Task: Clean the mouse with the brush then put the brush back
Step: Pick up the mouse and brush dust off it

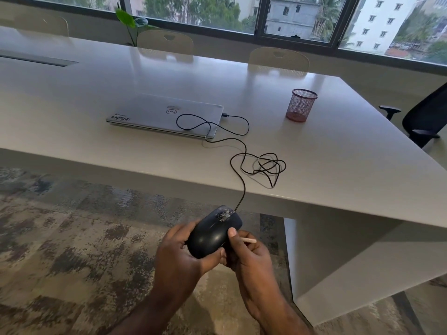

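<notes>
A black wired mouse (212, 234) is held in front of the table's near edge, above the carpet, with pale dust on its front near the wheel. My left hand (180, 257) cups it from below and the left. My right hand (249, 256) presses its thumb on the mouse's right side and grips a brush, of which only the pale wooden handle end (249, 240) sticks out to the right; the bristles are hidden. The mouse's cable (263, 165) runs up over the table edge in loose coils to a shut silver laptop (167, 114).
A red mesh pen holder (301, 105) stands on the white table (338, 165) right of the laptop. A black office chair (420, 119) is at the table's right side. Pale chairs (278, 60) line the far side under the windows. Patterned carpet lies below.
</notes>
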